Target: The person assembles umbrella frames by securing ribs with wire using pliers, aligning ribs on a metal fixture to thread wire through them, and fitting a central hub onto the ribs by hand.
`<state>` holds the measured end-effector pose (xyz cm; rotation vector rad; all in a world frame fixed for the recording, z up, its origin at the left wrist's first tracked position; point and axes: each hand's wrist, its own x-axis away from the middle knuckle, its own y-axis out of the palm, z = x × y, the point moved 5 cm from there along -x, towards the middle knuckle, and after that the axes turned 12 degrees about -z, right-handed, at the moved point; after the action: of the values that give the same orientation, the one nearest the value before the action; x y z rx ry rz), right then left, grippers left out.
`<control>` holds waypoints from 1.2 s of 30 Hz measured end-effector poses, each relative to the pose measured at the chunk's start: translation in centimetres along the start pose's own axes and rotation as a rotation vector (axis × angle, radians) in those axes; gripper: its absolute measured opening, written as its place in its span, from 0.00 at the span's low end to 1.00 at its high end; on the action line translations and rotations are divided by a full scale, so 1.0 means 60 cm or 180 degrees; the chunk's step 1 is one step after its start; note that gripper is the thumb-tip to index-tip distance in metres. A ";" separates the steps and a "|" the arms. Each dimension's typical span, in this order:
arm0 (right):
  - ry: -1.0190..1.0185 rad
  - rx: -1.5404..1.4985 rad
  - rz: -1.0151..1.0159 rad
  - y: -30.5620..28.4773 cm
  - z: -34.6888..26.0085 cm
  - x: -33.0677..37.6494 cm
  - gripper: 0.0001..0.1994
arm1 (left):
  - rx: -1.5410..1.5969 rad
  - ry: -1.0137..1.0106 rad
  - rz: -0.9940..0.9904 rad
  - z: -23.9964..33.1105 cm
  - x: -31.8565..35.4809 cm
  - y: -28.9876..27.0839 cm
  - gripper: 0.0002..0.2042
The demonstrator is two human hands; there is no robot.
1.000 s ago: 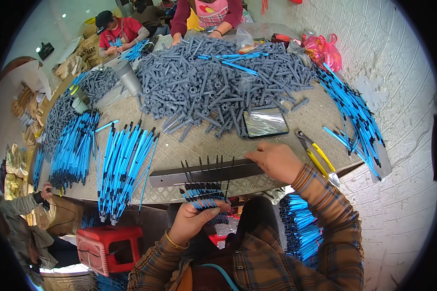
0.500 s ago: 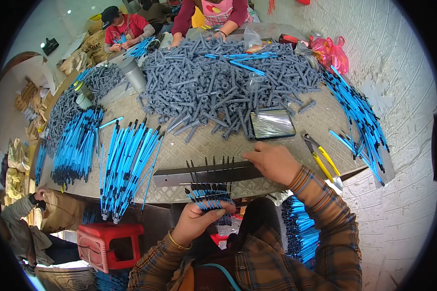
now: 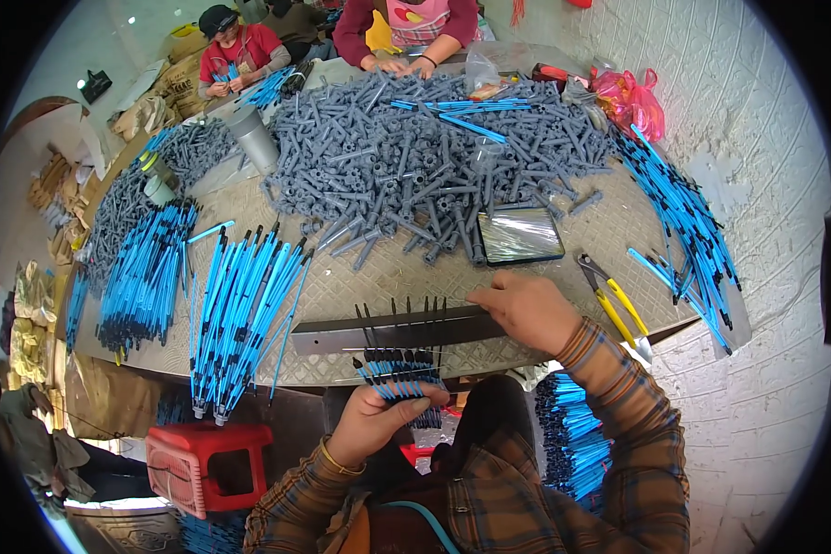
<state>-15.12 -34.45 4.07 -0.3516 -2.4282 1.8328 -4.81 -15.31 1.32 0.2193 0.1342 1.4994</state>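
My left hand [image 3: 383, 420] is closed round a row of blue rods [image 3: 397, 377] with black ends, held side by side at the near table edge. Thin dark tips stand up from the row in front of a dark metal bar [image 3: 328, 340] that lies along that edge. A fine, straight wire crosses the row. My right hand [image 3: 531, 309] is over the right end of the bar, thumb and forefinger pressed together. Whatever is in that pinch is too small to make out. Just beyond it lies a black tray [image 3: 521, 234] of fine, shiny wires.
A large heap of grey plastic tubes [image 3: 388, 157] covers the far middle. Blue rod bundles [image 3: 245, 314] are at the left, more rods [image 3: 683, 222] at the right. Yellow-handled pliers [image 3: 614, 300] lie right of my hand. Co-workers sit across; a red stool [image 3: 210, 462] stands lower left.
My right hand has shifted slightly right along the bar; my left hand stays put. Across the heap, a co-worker's hands have come together. The person at the lower left has lowered an arm.
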 end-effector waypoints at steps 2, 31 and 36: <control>0.0016 0.0026 -0.0006 0.003 0.000 -0.003 0.13 | 0.0029 0.0031 -0.0013 0.000 -0.001 0.001 0.09; -0.0071 0.0090 -0.0030 0.037 -0.027 -0.061 0.11 | 0.0122 0.0012 -0.0141 -0.002 0.003 -0.004 0.10; -0.0267 0.0029 0.0257 0.036 -0.017 -0.063 0.10 | 0.0128 -0.0036 -0.0187 -0.003 0.004 -0.007 0.10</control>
<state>-10.93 -33.81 2.57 -0.3849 -2.4945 1.9282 -4.43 -15.11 1.05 0.2540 0.1606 1.4377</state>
